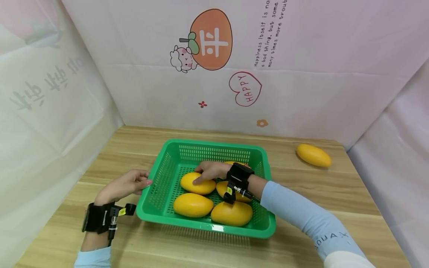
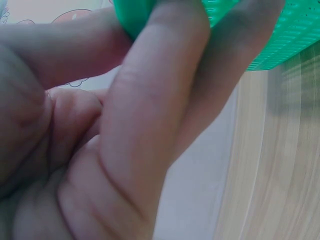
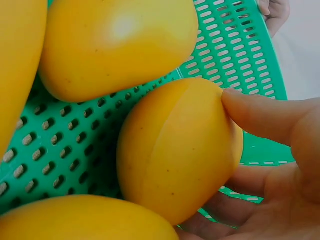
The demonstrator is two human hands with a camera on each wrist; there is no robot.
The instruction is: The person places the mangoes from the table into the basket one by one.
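A green plastic basket [image 1: 207, 222] with slotted walls stands on the table, several yellow mangoes inside. My left hand [image 1: 125, 184] grips its left rim, thumb and fingers on either side of the wall; the left wrist view shows the fingers [image 2: 145, 100] close at the green edge. Inside the basket, my right hand [image 1: 214, 170] holds a mango [image 3: 175, 150] at the middle left, with the thumb on one side and fingers curled round the other. Two mangoes lie along the front, one a front-left mango [image 1: 193, 205]. Others sit under my right wrist, partly hidden.
A single mango [image 1: 313, 155] lies on the wooden table [image 1: 321, 190] at the back right, outside the basket. White printed cloth [image 1: 147, 93] hangs behind the table and along both sides. Black camera straps [image 1: 98, 217] with cables sit on both wrists.
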